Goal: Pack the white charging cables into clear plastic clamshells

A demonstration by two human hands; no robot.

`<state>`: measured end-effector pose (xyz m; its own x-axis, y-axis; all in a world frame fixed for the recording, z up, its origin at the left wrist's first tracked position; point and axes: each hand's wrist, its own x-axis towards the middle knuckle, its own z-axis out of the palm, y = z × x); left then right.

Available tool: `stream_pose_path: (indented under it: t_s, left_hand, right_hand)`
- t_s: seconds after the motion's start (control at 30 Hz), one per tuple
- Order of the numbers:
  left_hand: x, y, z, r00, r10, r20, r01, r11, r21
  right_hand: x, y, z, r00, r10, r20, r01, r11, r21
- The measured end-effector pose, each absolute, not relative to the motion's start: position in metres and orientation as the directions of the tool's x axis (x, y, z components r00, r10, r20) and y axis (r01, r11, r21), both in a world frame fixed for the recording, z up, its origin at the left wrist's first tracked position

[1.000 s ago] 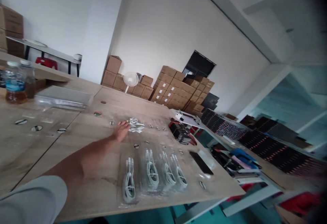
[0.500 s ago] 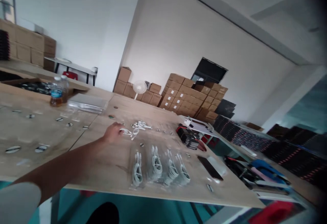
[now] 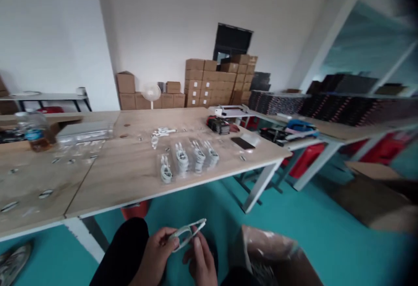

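Observation:
My left hand (image 3: 156, 251) and my right hand (image 3: 200, 260) are low at the bottom of the view, over my lap. Together they pinch a coiled white cable (image 3: 188, 232), left hand at the loop, right hand at the other end. On the wooden table (image 3: 127, 177) in front lie several bagged white cables (image 3: 187, 160) in a row. A small heap of loose white cables (image 3: 162, 132) sits farther back on the same table.
A drink bottle (image 3: 34, 131) and a stack of clear bags (image 3: 85, 131) stand at the table's left. A black phone (image 3: 242, 143) and black parts (image 3: 218, 125) lie at its right. An open cardboard box (image 3: 277, 255) is by my right knee. Cartons are stacked by the far wall.
My left hand was stretched out to the loose cables on the table. It has drawn back to my lap with one cable, and my right hand has joined it. The view has tipped down.

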<state>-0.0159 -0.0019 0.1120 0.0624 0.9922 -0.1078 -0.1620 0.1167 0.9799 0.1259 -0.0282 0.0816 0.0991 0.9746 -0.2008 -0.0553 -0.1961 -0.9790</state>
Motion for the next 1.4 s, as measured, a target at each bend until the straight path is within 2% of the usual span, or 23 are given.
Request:
stream_pose_path:
  t_s: [0.07, 0.17, 0.27, 0.37, 0.47, 0.57, 0.67, 0.77, 0.83, 0.9, 1.03, 1.13, 1.2, 1.27, 1.33, 1.4]
  left_hand:
    - [-0.01, -0.013, 0.089, 0.143, 0.978, -0.15, -0.154, 0.171, 0.973]
    - [-0.016, -0.015, 0.063, 0.229, 0.946, -0.23, -0.142, 0.266, 0.953]
    - [-0.025, -0.016, 0.053, 0.338, 0.883, -0.326, -0.16, 0.395, 0.904]
    - [-0.027, -0.023, 0.059, 0.486, 0.786, -0.382, -0.257, 0.547, 0.797]
    - [-0.026, -0.032, 0.071, 0.65, 0.666, -0.366, -0.299, 0.667, 0.683]
    - [-0.024, -0.036, 0.077, 0.765, 0.574, -0.292, -0.271, 0.697, 0.664]
    - [-0.023, -0.034, 0.078, 0.776, 0.588, -0.226, -0.241, 0.608, 0.757]
    - [-0.022, -0.03, 0.078, 0.781, 0.597, -0.184, -0.131, 0.445, 0.886]
    - [-0.021, -0.029, 0.076, 0.791, 0.585, -0.176, -0.07, 0.373, 0.925]
    - [-0.018, -0.029, 0.073, 0.776, 0.597, -0.205, -0.053, 0.385, 0.921]
    - [-0.011, -0.029, 0.058, 0.707, 0.624, -0.332, -0.058, 0.52, 0.852]
    - [-0.008, -0.026, 0.048, 0.58, 0.702, -0.414, -0.038, 0.531, 0.847]
    - [-0.01, -0.023, 0.045, 0.441, 0.815, -0.376, 0.032, 0.404, 0.914]
    - [-0.012, -0.022, 0.044, 0.387, 0.89, -0.242, 0.14, 0.203, 0.969]
    - [-0.015, -0.022, 0.044, 0.453, 0.884, -0.116, 0.237, 0.006, 0.972]
    - [-0.017, -0.021, 0.042, 0.527, 0.849, -0.05, 0.303, -0.132, 0.944]
  right_hand:
    - [0.131, -0.021, 0.084, 0.121, 0.978, -0.172, -0.228, -0.141, -0.963]
    - [0.133, -0.025, 0.084, 0.111, 0.972, -0.207, -0.387, -0.15, -0.91]
    - [0.13, -0.038, 0.084, 0.155, 0.968, -0.196, -0.419, -0.116, -0.901]
    - [0.129, -0.047, 0.087, 0.168, 0.971, -0.171, -0.374, -0.098, -0.922]
    - [0.132, -0.054, 0.091, 0.142, 0.972, -0.185, -0.401, -0.114, -0.909]
    - [0.134, -0.061, 0.089, 0.114, 0.969, -0.218, -0.547, -0.122, -0.828]
    - [0.134, -0.068, 0.084, 0.114, 0.967, -0.227, -0.652, -0.1, -0.752]
    - [0.135, -0.071, 0.079, 0.122, 0.964, -0.236, -0.694, -0.087, -0.714]
    - [0.137, -0.071, 0.077, 0.119, 0.962, -0.247, -0.71, -0.091, -0.698]
    - [0.139, -0.069, 0.075, 0.117, 0.959, -0.258, -0.721, -0.096, -0.686]
    - [0.143, -0.061, 0.071, 0.092, 0.944, -0.316, -0.703, -0.163, -0.692]
    - [0.147, -0.053, 0.063, 0.173, 0.901, -0.398, -0.62, -0.215, -0.755]
    - [0.15, -0.048, 0.057, 0.266, 0.862, -0.432, -0.542, -0.237, -0.807]
    - [0.151, -0.044, 0.051, 0.342, 0.835, -0.43, -0.468, -0.246, -0.849]
    - [0.151, -0.04, 0.048, 0.39, 0.827, -0.405, -0.408, -0.239, -0.881]
    - [0.148, -0.038, 0.049, 0.396, 0.836, -0.381, -0.366, -0.237, -0.9]
